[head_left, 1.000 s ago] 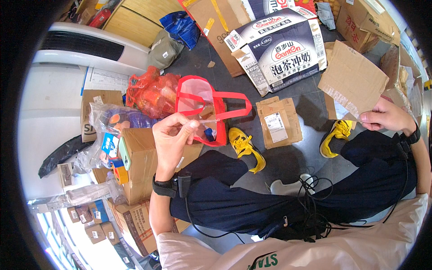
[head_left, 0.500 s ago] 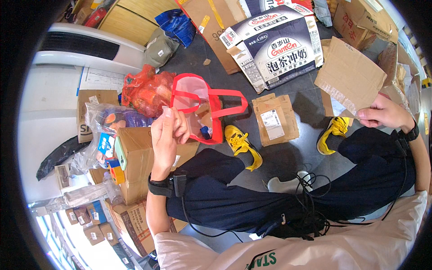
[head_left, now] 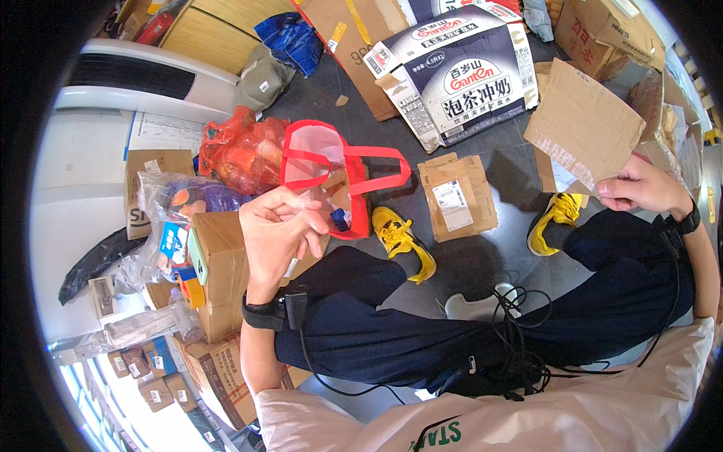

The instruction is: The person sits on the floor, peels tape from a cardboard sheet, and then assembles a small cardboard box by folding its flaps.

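Note:
My right hand (head_left: 639,184) grips the lower corner of a flat brown cardboard piece (head_left: 584,120), with shiny tape along its near edge. My left hand (head_left: 280,232) is raised by the near side of a red-edged tote bag (head_left: 361,183), its fingers curled and pinched together. Whatever lies between those fingertips is too small to make out; it may be a clear scrap. The tote stands with its mouth showing and some small things inside. On the floor between my yellow shoes (head_left: 403,239) lies a flattened cardboard box (head_left: 458,197) bearing a white label.
A large dark-and-white printed carton (head_left: 474,90) stands ahead. Red net bags (head_left: 242,151) sit left of the tote, beside a brown box (head_left: 220,264) and clear plastic packaging. More cartons (head_left: 602,41) pile up at the far right. Black cables (head_left: 512,324) hang across my lap.
My left hand has turned and shifted slightly, its fingertips now pointing more to the right, toward the tote. My right hand still holds the cardboard in nearly the same place.

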The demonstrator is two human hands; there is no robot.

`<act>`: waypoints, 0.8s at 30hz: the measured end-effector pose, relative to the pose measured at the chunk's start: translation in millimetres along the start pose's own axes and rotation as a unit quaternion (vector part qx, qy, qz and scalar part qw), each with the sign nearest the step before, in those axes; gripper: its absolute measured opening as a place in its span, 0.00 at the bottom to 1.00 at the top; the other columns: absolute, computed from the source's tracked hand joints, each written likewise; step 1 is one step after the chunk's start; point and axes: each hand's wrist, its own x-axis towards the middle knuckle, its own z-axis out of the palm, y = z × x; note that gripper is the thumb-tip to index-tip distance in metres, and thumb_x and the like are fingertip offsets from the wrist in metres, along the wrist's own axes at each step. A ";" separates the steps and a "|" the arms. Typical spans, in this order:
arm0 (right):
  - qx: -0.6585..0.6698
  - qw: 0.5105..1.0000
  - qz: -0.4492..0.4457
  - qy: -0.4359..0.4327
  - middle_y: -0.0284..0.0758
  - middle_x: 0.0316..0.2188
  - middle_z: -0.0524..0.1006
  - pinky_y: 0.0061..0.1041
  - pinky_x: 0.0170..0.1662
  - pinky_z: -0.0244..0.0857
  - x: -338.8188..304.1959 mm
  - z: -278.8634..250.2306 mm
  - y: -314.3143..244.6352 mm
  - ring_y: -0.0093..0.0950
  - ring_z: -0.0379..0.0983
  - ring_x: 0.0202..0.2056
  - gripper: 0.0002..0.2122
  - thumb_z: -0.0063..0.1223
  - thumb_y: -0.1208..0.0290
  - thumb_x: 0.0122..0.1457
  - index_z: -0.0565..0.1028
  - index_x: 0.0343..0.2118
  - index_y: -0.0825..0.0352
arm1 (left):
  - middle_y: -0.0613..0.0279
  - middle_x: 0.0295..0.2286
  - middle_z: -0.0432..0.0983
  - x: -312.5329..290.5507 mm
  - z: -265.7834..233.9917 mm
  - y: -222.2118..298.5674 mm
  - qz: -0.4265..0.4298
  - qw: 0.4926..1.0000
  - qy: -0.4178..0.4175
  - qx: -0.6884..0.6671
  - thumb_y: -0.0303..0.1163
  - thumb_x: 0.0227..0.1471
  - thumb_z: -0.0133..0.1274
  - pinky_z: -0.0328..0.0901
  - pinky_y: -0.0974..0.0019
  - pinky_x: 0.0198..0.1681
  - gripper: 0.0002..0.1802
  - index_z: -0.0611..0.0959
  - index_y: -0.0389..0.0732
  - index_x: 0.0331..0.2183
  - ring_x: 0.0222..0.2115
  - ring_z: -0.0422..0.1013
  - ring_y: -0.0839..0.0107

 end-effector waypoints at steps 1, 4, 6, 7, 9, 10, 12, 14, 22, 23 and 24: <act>0.000 1.000 -0.007 -0.001 0.27 0.17 0.67 0.17 0.20 0.52 -0.2 0.1 0.1 0.15 0.58 0.16 0.12 0.44 0.66 0.66 0.69 0.25 0.66 | 0.54 0.19 0.78 0.0 -0.9 1.5 0.000 1.000 0.000 -0.001 0.19 0.56 0.49 0.55 0.78 0.10 0.04 0.79 0.33 0.30 0.09 0.68 0.75; 0.010 1.000 -0.008 0.001 0.27 0.17 0.67 0.17 0.20 0.52 -0.2 -0.2 3.2 0.15 0.57 0.16 0.12 0.44 0.66 0.66 0.69 0.26 0.66 | 0.53 0.18 0.77 1.2 -0.9 2.1 -0.024 0.999 -0.035 -0.012 0.18 0.57 0.48 0.59 0.78 0.12 0.05 0.76 0.32 0.29 0.12 0.71 0.75; 0.012 1.000 -0.020 0.001 0.27 0.16 0.66 0.17 0.19 0.51 1.5 0.3 7.1 0.15 0.58 0.15 0.13 0.44 0.66 0.66 0.68 0.25 0.66 | 0.57 0.15 0.75 3.6 2.4 -2.9 -0.002 0.998 -0.054 -0.030 0.29 0.62 0.46 0.51 0.79 0.09 0.10 0.74 0.36 0.28 0.09 0.67 0.77; 0.014 0.999 -0.032 0.001 0.27 0.15 0.66 0.17 0.18 0.51 1.6 0.4 7.5 0.15 0.58 0.15 0.13 0.44 0.65 0.66 0.68 0.25 0.66 | 0.57 0.15 0.75 3.7 2.2 -3.4 -0.001 0.998 -0.054 -0.030 0.29 0.62 0.46 0.51 0.79 0.09 0.10 0.74 0.36 0.28 0.09 0.67 0.77; 0.007 1.000 -0.024 0.003 0.27 0.15 0.66 0.17 0.18 0.51 0.7 0.3 5.4 0.15 0.58 0.15 0.13 0.44 0.65 0.66 0.68 0.25 0.66 | 0.56 0.16 0.75 4.0 1.5 -4.2 -0.023 0.998 -0.057 0.024 0.35 0.64 0.45 0.51 0.80 0.10 0.14 0.75 0.37 0.29 0.09 0.67 0.78; 0.000 1.000 -0.018 0.005 0.27 0.15 0.66 0.17 0.18 0.51 0.1 0.4 4.5 0.15 0.58 0.15 0.13 0.44 0.65 0.66 0.68 0.25 0.66 | 0.56 0.16 0.75 4.2 1.6 -4.1 -0.022 0.998 -0.058 0.023 0.35 0.64 0.45 0.51 0.80 0.10 0.14 0.75 0.37 0.29 0.09 0.67 0.78; 0.005 1.000 -0.017 0.000 0.27 0.16 0.66 0.17 0.19 0.51 -0.8 -0.5 3.5 0.15 0.57 0.16 0.12 0.44 0.66 0.66 0.68 0.26 0.66 | 0.53 0.19 0.77 4.7 1.9 -3.9 -0.040 0.994 -0.087 0.042 0.36 0.65 0.43 0.51 0.80 0.11 0.16 0.75 0.36 0.29 0.10 0.68 0.78; 0.010 1.000 -0.019 -0.006 0.27 0.17 0.67 0.17 0.20 0.51 -0.7 -0.2 2.7 0.15 0.57 0.16 0.11 0.44 0.67 0.66 0.69 0.28 0.66 | 0.54 0.21 0.78 4.0 1.1 -5.3 -0.048 0.994 -0.093 0.034 0.36 0.65 0.42 0.53 0.80 0.11 0.16 0.76 0.35 0.30 0.11 0.69 0.78; -0.003 1.000 -0.013 -0.008 0.26 0.16 0.66 0.17 0.20 0.51 -0.6 -0.9 4.7 0.14 0.56 0.16 0.13 0.43 0.65 0.66 0.69 0.26 0.65 | 0.53 0.34 0.80 5.8 7.8 1.6 -0.011 0.993 -0.106 0.059 0.28 0.65 0.39 0.65 0.77 0.22 0.19 0.74 0.33 0.53 0.23 0.75 0.75; -0.003 1.000 -0.012 -0.008 0.26 0.16 0.66 0.17 0.20 0.51 -0.9 -0.1 3.4 0.14 0.56 0.16 0.13 0.43 0.65 0.66 0.69 0.26 0.65 | 0.53 0.37 0.80 7.9 7.2 -0.2 0.013 0.992 -0.109 0.059 0.26 0.64 0.39 0.68 0.74 0.28 0.19 0.72 0.33 0.55 0.27 0.76 0.73; -0.002 1.000 -0.010 -0.003 0.26 0.16 0.66 0.17 0.20 0.51 -1.3 1.2 1.1 0.14 0.56 0.16 0.13 0.44 0.65 0.66 0.69 0.25 0.65 | 0.52 0.40 0.79 9.3 6.8 -2.1 0.037 0.991 -0.111 0.059 0.23 0.63 0.40 0.71 0.72 0.34 0.21 0.70 0.33 0.56 0.32 0.78 0.71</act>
